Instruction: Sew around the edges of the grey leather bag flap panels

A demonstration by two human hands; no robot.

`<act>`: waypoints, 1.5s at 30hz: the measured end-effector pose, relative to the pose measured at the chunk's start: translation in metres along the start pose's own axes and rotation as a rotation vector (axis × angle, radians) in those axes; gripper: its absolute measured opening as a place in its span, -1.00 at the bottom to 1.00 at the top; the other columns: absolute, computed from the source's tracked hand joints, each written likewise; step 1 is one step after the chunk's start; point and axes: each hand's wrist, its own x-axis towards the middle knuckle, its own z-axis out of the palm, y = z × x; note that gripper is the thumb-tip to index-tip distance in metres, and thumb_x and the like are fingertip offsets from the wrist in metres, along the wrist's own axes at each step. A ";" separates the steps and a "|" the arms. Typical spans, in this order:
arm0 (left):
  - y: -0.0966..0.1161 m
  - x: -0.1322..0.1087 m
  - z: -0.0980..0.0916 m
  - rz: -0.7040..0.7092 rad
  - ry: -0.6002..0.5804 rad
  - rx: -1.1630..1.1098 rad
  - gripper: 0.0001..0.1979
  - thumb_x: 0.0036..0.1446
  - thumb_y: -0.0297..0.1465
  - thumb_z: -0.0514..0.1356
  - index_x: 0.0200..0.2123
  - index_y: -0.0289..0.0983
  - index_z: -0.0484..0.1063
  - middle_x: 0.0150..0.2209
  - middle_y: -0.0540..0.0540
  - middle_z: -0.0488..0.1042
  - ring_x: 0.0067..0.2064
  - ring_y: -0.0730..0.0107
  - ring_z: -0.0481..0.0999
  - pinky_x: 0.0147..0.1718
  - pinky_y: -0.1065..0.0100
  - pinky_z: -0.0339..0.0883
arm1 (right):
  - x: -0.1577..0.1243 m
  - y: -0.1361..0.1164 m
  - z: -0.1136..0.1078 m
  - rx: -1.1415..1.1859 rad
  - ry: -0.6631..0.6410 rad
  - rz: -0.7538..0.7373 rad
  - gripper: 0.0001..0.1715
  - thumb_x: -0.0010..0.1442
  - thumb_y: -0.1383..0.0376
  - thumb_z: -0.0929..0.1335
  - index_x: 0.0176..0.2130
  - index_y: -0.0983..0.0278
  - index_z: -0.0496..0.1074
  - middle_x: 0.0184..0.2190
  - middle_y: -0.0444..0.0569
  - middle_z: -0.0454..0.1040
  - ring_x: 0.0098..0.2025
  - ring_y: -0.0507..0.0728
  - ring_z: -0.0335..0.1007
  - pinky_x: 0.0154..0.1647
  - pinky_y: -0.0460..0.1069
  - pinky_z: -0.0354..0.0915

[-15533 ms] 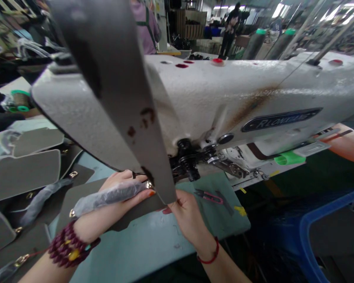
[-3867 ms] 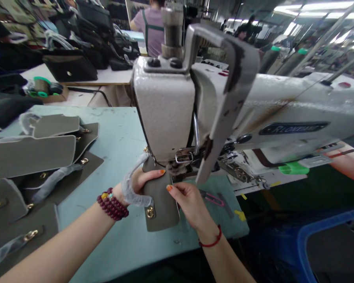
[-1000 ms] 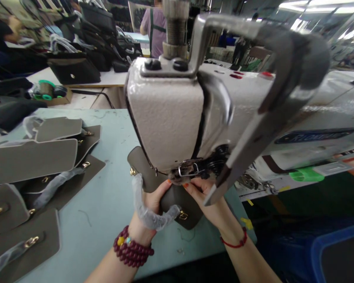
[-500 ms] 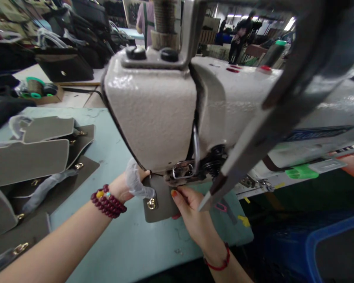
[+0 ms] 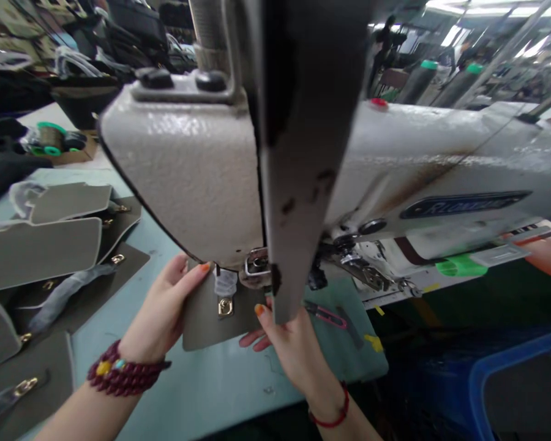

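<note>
A grey leather bag panel (image 5: 202,331) lies beneath the head of a white sewing machine (image 5: 188,171). On it are a gold clasp (image 5: 225,306) and a short plastic-wrapped strap (image 5: 225,283). With the thumb on top and the fingers mostly hidden at its edge, my left hand (image 5: 160,306) grips the panel's left side. At the right side, my right hand (image 5: 291,346) pinches the panel, its thumb above and two fingertips showing below. A metal bar (image 5: 303,171) close to the camera covers part of the machine and the right hand's top.
Several grey bag pieces (image 5: 41,251) with gold hardware are piled on the left of the pale blue table (image 5: 165,404). Pink-handled thread snips (image 5: 328,316) lie right of my right hand. A blue bin (image 5: 477,380) stands at lower right. Thread spools (image 5: 52,138) sit in a box behind.
My left hand has shifted from behind the wrapped strap to the panel's left edge. The strap now lies near the needle area. The camera view has turned, and the bar covers more of the machine.
</note>
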 end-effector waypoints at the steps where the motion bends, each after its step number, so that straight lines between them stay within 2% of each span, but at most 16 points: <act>1: -0.014 -0.009 -0.006 -0.027 0.001 -0.039 -0.67 0.00 -0.32 0.37 -0.11 -0.12 0.49 -0.15 0.05 0.62 -0.13 0.28 0.59 -0.25 0.49 0.49 | -0.001 0.000 0.000 0.008 -0.010 0.006 -0.59 0.23 -0.02 0.31 -0.36 0.28 0.35 -0.52 -0.13 0.41 -0.55 0.08 0.53 -0.59 -0.15 0.32; 4: -0.054 -0.038 -0.012 -0.054 -0.014 -0.240 -0.63 0.04 -0.21 0.32 -0.05 -0.13 0.49 -0.08 -0.02 0.59 -0.06 0.22 0.55 -0.16 0.41 0.47 | -0.005 0.005 0.000 0.057 -0.051 0.025 -0.54 0.24 -0.04 0.30 -0.35 0.32 0.36 -0.56 -0.06 0.50 -0.56 0.07 0.52 -0.59 -0.16 0.30; 6: -0.072 -0.052 -0.003 -0.074 -0.042 -0.303 -0.64 0.07 -0.19 0.29 -0.07 -0.20 0.51 -0.09 -0.09 0.59 -0.03 0.17 0.52 -0.11 0.33 0.43 | -0.007 0.009 0.000 0.090 -0.062 0.027 -0.52 0.23 -0.05 0.30 -0.38 0.32 0.35 -0.55 -0.01 0.55 -0.58 0.05 0.50 -0.60 -0.17 0.29; 8: -0.079 -0.058 0.009 -0.130 -0.021 -0.303 -0.63 0.08 -0.17 0.27 -0.12 -0.28 0.53 -0.15 -0.15 0.59 -0.09 0.15 0.51 -0.11 0.29 0.40 | -0.009 0.010 0.000 0.098 -0.060 0.021 -0.51 0.22 -0.06 0.31 -0.39 0.33 0.36 -0.54 0.02 0.57 -0.59 0.04 0.49 -0.61 -0.18 0.27; 11: -0.079 -0.055 0.020 -0.219 0.088 -0.230 -0.66 -0.01 -0.14 0.34 -0.35 -0.32 0.53 -0.40 -0.08 0.53 -0.33 0.28 0.47 -0.30 0.34 0.39 | -0.010 0.010 -0.001 0.070 -0.060 0.006 -0.49 0.22 -0.06 0.30 -0.41 0.34 0.39 -0.58 0.01 0.56 -0.61 0.03 0.48 -0.63 -0.20 0.24; 13: -0.078 -0.051 0.018 -0.241 0.083 -0.137 -0.65 -0.04 -0.14 0.36 -0.55 -0.30 0.41 -0.57 0.02 0.37 -0.49 0.42 0.31 -0.47 0.40 0.29 | -0.009 0.009 -0.001 0.045 -0.059 0.000 -0.49 0.23 -0.04 0.29 -0.43 0.34 0.39 -0.61 -0.01 0.54 -0.64 0.02 0.45 -0.63 -0.20 0.23; 15: -0.079 -0.048 0.014 -0.236 0.037 -0.052 -0.60 -0.05 -0.13 0.37 -0.61 -0.29 0.34 -0.61 0.06 0.29 -0.53 0.47 0.22 -0.52 0.42 0.22 | -0.008 0.008 -0.001 0.034 -0.052 -0.002 -0.50 0.23 -0.03 0.29 -0.45 0.33 0.38 -0.63 -0.04 0.52 -0.67 0.00 0.42 -0.64 -0.20 0.23; 19: -0.079 -0.049 0.008 -0.302 0.031 -0.018 -0.63 -0.08 -0.14 0.39 -0.50 -0.36 0.49 -0.52 -0.03 0.43 -0.43 0.42 0.32 -0.41 0.40 0.30 | -0.007 0.010 -0.003 0.011 -0.035 0.005 -0.52 0.24 -0.01 0.30 -0.46 0.32 0.37 -0.65 -0.06 0.51 -0.66 0.00 0.42 -0.63 -0.20 0.23; 23: -0.076 -0.051 0.010 -0.313 0.042 -0.017 -0.62 -0.11 -0.14 0.41 -0.44 -0.39 0.56 -0.49 -0.07 0.48 -0.42 0.38 0.38 -0.40 0.37 0.32 | -0.010 0.009 -0.004 -0.014 -0.040 0.020 -0.50 0.25 -0.01 0.29 -0.48 0.33 0.37 -0.65 -0.04 0.51 -0.64 0.01 0.43 -0.63 -0.20 0.21; 29: -0.078 -0.047 0.009 -0.252 0.009 0.083 -0.58 -0.08 -0.10 0.37 -0.45 -0.41 0.59 -0.51 -0.14 0.49 -0.43 0.28 0.44 -0.40 0.30 0.36 | -0.010 0.010 -0.003 -0.020 0.004 0.002 -0.52 0.26 0.02 0.29 -0.48 0.33 0.38 -0.66 -0.04 0.51 -0.65 -0.01 0.42 -0.61 -0.19 0.24; 38: -0.073 -0.027 0.003 -0.201 -0.020 0.137 -0.57 -0.10 -0.07 0.36 -0.46 -0.39 0.59 -0.56 -0.10 0.49 -0.40 0.22 0.48 -0.37 0.27 0.38 | 0.005 0.007 0.000 -0.034 0.057 -0.046 -0.60 0.28 0.11 0.29 -0.47 0.32 0.38 -0.61 -0.05 0.55 -0.62 -0.01 0.43 -0.59 -0.19 0.26; 45: -0.068 -0.010 0.002 -0.163 -0.047 0.190 -0.60 -0.06 -0.08 0.33 -0.51 -0.37 0.58 -0.61 -0.11 0.47 -0.43 0.19 0.46 -0.41 0.24 0.37 | 0.023 0.012 0.002 0.005 0.040 -0.077 -0.52 0.26 0.00 0.29 -0.44 0.33 0.42 -0.62 -0.06 0.52 -0.63 -0.02 0.41 -0.59 -0.19 0.23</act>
